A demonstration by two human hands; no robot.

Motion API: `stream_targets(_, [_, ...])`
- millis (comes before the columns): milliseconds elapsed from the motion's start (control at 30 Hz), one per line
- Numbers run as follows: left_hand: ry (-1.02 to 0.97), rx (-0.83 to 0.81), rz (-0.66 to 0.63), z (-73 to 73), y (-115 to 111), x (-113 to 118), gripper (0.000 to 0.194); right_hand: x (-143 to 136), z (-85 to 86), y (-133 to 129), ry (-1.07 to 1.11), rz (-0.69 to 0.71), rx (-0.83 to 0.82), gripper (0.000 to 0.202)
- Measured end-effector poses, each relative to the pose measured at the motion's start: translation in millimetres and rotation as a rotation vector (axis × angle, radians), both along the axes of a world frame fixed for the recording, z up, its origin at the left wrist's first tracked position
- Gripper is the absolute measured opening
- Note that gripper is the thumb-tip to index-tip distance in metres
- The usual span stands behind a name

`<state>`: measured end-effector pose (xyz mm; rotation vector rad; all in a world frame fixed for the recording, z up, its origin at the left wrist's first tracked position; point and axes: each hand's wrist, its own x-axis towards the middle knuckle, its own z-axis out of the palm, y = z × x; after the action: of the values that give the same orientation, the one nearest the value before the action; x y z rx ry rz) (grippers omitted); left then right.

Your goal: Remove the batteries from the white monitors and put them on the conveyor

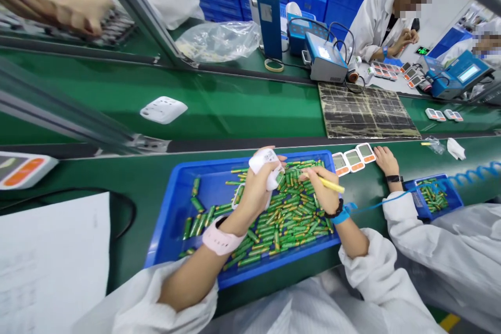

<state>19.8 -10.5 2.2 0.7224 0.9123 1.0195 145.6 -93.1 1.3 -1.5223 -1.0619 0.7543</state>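
White device (264,162) is in the left hand (253,188), held up over the blue tray (166,219), near side of the green desk (133,271). Left grip closed on it, fingers wrapped round the body. Right hand (324,190) is just right of it, also over the tray; grip closed on a yellow stick tool (332,185), one end angled toward the device, the other out to the right. Tip detail too small to tell. Tray holds lots of green batteries (285,219), dense pile at centre and right, looser at left. A white-rimmed item (237,195) sits in there too, partly hidden by the left forearm. Right of the tray's far corner: row of three display units (354,160), a co-worker's hand (386,160) on the desk just beside the right end one. Small blue bin (456,199) with more batteries farther right. Left side: paper sheet (58,255) near, orange-button unit (25,171) beyond it. Far side, green belt (235,109) carries a white casing (163,109) at left and a dark panel (366,110) at right.
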Motion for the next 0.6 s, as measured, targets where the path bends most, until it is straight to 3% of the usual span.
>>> stream_targets(167, [-0.114, -0.038, -0.136, 5.2, -3.6, -0.6, 0.054, -4.1, 3.0, 2.1, 0.295, 0.032, -0.074, 0.034])
stream_targets(367, [-0.098, -0.007, -0.195, 10.9, -4.1, -3.7, 0.056, -3.4, -4.1, 5.0, 0.396, -0.03, -0.038, 0.04])
stream_targets(500, [-0.033, 0.009, -0.292, 12.1, -5.5, -5.4, 0.056, -2.2, -11.3, 11.1, 0.7, -0.014, -0.101, 0.046])
stream_targets(600, [0.11, 0.087, -0.284, 7.8, -7.0, -3.4, 0.057, 1.2, -14.1, 17.5, 0.902, 0.016, -0.174, 0.054])
